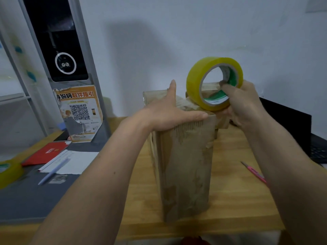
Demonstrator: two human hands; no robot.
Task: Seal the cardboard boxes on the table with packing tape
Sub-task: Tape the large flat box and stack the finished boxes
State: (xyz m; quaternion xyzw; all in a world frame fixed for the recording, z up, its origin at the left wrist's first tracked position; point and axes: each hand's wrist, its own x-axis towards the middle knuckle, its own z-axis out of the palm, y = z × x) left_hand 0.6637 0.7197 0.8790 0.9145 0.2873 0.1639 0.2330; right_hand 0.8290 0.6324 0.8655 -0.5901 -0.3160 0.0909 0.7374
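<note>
Tape roll at the far right corner of the box top, our left hand pinning the near edge.

We stand the tall cardboard box (185, 165) upright on the wooden surface (238, 200), its long axis vertical, and our left hand (168, 115) lies flat across its top with fingers straight, thumb pointing away along the top. Our right hand (246, 105) grips the yellow tape roll (194, 85), fingers (228, 89) hooked through its core, the roll on edge and touching the top's far right corner. The right hand is nearer the roll's work; we judge the pull must run from that corner across the top toward the left hand, which steadies the box. A pink cutter (254, 172) lies on the surface just right of the box, near our right forearm.
</note>
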